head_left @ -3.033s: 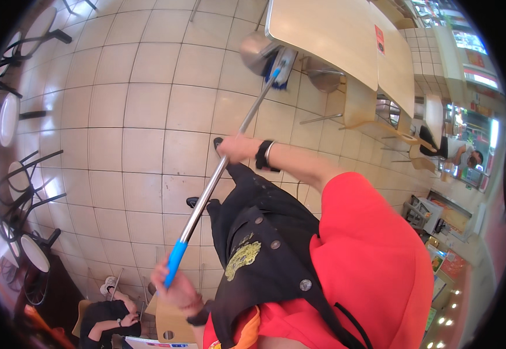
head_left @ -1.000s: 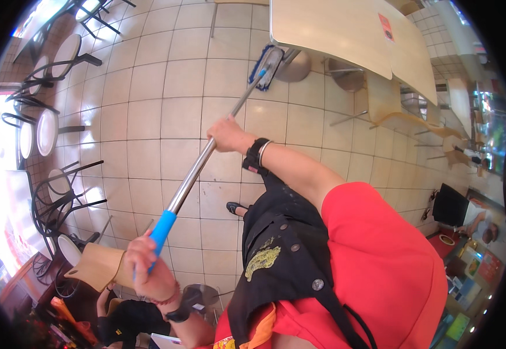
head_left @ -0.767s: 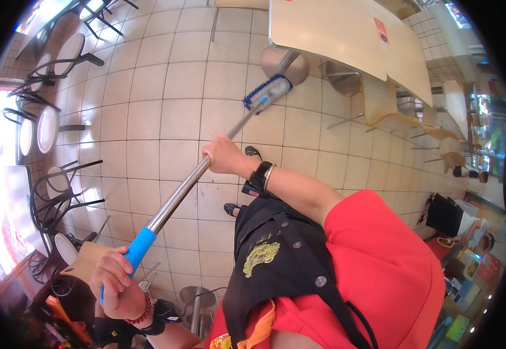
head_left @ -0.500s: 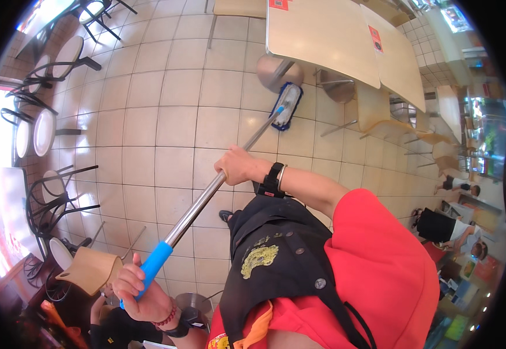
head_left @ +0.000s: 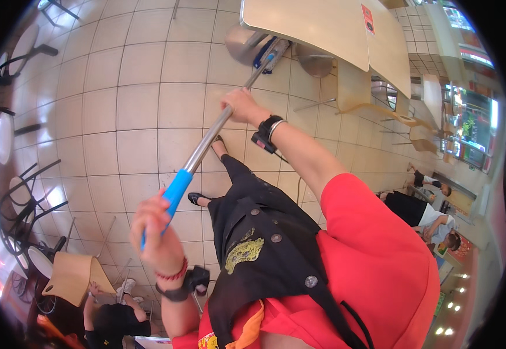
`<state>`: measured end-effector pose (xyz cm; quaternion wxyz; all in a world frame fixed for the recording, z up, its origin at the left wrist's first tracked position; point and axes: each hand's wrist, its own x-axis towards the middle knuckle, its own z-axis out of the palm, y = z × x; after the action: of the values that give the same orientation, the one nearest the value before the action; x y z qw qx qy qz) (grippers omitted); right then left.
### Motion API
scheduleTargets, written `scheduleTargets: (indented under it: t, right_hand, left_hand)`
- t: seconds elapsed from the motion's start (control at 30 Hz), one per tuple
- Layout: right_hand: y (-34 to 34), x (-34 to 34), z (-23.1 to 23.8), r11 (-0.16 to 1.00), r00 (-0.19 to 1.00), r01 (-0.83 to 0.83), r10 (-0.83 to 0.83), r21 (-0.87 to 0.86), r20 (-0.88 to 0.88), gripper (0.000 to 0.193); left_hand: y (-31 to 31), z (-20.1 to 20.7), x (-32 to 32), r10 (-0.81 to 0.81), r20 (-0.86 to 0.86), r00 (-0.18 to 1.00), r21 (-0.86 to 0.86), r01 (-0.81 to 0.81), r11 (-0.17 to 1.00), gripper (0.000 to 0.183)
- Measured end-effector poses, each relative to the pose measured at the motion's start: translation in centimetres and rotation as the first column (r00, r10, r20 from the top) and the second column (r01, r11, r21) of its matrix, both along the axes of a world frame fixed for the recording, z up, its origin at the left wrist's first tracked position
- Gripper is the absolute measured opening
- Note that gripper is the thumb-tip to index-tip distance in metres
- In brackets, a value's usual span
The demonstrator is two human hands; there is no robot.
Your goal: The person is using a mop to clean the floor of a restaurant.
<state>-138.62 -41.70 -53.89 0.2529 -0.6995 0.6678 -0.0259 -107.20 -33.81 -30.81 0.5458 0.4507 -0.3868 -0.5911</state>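
Observation:
A long flat mop with a silvery metal pole (head_left: 208, 144) and a blue handle sleeve (head_left: 177, 189) runs diagonally away from me. My left hand (head_left: 155, 224) is closed round the lower end of the blue sleeve. Farther up, my right hand (head_left: 243, 106) grips the bare metal. At the far end lies the mop head (head_left: 271, 53), whitish with a dark blue fringe, on the tiled floor (head_left: 136, 110). The table's edge partly hides it, and it sits between two round metal table bases.
A pale table (head_left: 305, 29) overhangs the mop head. Curved wooden seats (head_left: 355, 87) stand beside it. Dark-framed chairs (head_left: 26, 186) line the left side. At lower left, a person in black (head_left: 116, 320) is by a wooden chair (head_left: 75, 276). Other people (head_left: 421, 212) are at far right.
The mop head has slid away from me, partly under the table edge. Both hands have moved forward with the pole. My view has shifted, and more of my legs and shoes shows.

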Motion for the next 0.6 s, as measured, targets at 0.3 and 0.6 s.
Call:
scheduleTargets:
  t: [0.3,0.6]
  right_hand:
    - [7.8,8.5,1.9,0.959,0.965,-0.193,0.147,0.207,0.217,0.009]
    - [14.0,6.2,0.0,0.910,0.957,-0.286,0.289,0.299,0.038,0.005]
  left_hand:
    - [2.6,2.8,10.6,-0.114,-0.080,0.990,0.010,0.116,0.993,0.033]
    - [14.8,-6.8,9.9,0.162,-0.231,0.959,0.220,-0.111,0.969,0.039]
